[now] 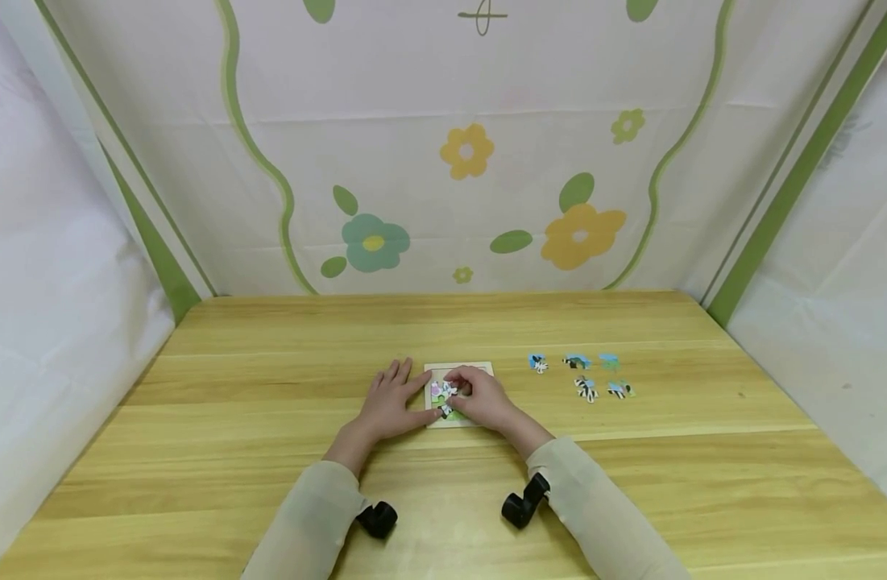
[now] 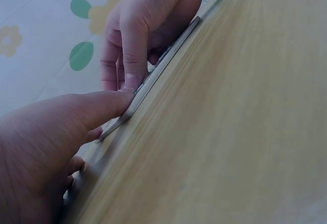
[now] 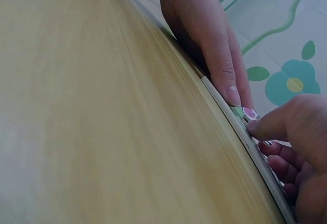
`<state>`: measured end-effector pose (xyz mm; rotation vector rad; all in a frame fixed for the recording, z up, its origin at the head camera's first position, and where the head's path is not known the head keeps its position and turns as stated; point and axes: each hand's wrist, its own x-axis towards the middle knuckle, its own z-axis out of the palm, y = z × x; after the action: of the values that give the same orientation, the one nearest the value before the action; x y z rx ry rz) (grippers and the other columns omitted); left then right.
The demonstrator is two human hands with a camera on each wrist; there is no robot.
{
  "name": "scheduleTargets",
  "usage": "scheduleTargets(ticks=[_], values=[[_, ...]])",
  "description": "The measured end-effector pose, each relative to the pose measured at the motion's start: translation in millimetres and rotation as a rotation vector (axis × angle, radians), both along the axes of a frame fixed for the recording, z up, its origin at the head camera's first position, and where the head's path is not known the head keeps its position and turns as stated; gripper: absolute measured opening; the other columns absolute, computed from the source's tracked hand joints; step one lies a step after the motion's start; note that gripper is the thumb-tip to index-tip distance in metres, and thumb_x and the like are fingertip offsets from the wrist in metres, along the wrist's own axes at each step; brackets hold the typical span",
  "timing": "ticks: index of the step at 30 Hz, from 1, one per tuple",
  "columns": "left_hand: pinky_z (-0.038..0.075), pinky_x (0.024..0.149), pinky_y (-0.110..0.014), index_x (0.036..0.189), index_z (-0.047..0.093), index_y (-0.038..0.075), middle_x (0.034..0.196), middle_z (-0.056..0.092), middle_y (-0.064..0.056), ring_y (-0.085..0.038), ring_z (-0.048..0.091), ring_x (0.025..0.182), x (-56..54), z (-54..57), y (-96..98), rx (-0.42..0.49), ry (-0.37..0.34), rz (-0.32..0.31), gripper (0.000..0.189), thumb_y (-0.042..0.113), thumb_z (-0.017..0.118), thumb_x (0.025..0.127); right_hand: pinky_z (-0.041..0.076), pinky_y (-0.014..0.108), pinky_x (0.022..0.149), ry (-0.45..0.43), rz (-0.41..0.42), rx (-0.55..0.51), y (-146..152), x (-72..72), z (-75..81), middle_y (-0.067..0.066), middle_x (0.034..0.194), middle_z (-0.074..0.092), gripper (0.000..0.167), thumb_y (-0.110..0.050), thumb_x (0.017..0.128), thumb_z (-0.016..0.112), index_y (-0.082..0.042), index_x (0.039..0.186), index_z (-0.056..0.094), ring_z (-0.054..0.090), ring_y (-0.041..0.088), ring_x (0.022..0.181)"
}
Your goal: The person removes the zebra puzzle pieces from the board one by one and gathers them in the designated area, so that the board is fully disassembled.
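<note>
A small jigsaw puzzle tray (image 1: 437,366) with a pale wooden rim lies flat on the table, with several printed pieces in its left part. My left hand (image 1: 392,403) rests at the tray's left side, fingers spread, its thumb and index finger on the rim. Over the tray, my right hand (image 1: 482,399) has its fingers bent and pinches a black-and-white puzzle piece (image 1: 452,390) between thumb and fingers, low against the other pieces. In the right wrist view, a pink-and-green piece (image 3: 249,113) shows beside the right thumb; the right hand hides much of the tray.
Several loose puzzle pieces (image 1: 586,390) in blue, green, black and white lie on the wooden table (image 1: 269,483), right of the tray. A flowered cloth (image 1: 428,185) hangs behind the table, and white cloth sides flank it.
</note>
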<state>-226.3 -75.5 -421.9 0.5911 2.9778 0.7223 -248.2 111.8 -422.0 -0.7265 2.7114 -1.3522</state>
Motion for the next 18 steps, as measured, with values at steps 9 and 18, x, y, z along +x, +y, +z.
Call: scheduleTargets(ticks=[9,18], values=[[0.003,0.099,-0.047,0.133,0.037,0.018,0.140,0.016,-0.017,-0.032,0.005,0.127,1.1,1.3,0.3,0.000,-0.004,0.003,0.068,0.055,0.051,0.077,0.039,0.025,0.058,0.003,0.015,-0.001,0.7,2.8,2.0,0.001,0.079,0.052,0.024,-0.004,0.075,0.064,-0.002,0.098,0.060,0.043,0.012,0.064],[0.003,0.099,-0.047,0.133,0.037,0.018,0.140,0.016,-0.017,-0.031,0.005,0.127,0.9,1.1,0.1,0.003,-0.003,0.004,0.068,0.055,0.051,0.077,0.041,0.024,0.058,-0.012,0.003,-0.019,1.0,0.4,1.3,0.001,0.079,0.053,0.025,-0.005,0.076,0.064,0.000,0.100,0.061,0.046,0.011,0.065]])
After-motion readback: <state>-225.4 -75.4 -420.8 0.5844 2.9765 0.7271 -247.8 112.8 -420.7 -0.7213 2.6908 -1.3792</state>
